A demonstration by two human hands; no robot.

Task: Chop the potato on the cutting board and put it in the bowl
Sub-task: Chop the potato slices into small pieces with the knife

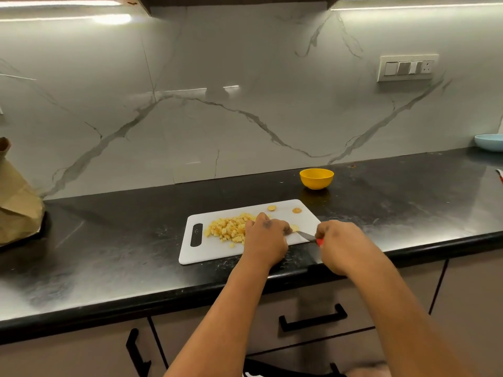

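Mostly chopped by now, by the look of it. A big pile of small potato cubes [228,227] on the white cutting board [217,253], in the middle of the frame. One small potato piece [294,228] left to cut, just right of the left hand [265,235]. Two round end bits [271,207] near the top edge of the board, apart from the pile.

Left hand curled down over the right side of the pile, fingertips pressing beside that last piece; hard to tell whether pinching it or only steadying it. Right hand [340,246] wrapped tight round the red handle of a small knife [306,235], blade pointing left toward the last piece, tip close to the left fingers.

Yellow bowl [316,178] up and right of the board, well apart from it, near the marble wall. Nothing seen inside from here. So still to do: cut the last bit, then move all the cubes into the bowl.

Board close to the front edge of the black counter [109,240], its near right corner under the wrists. Bare counter between board and bowl, so a free path for carrying. Brown paper bag [16,202] far left, blue dish [490,142] far right, both well out of the way.
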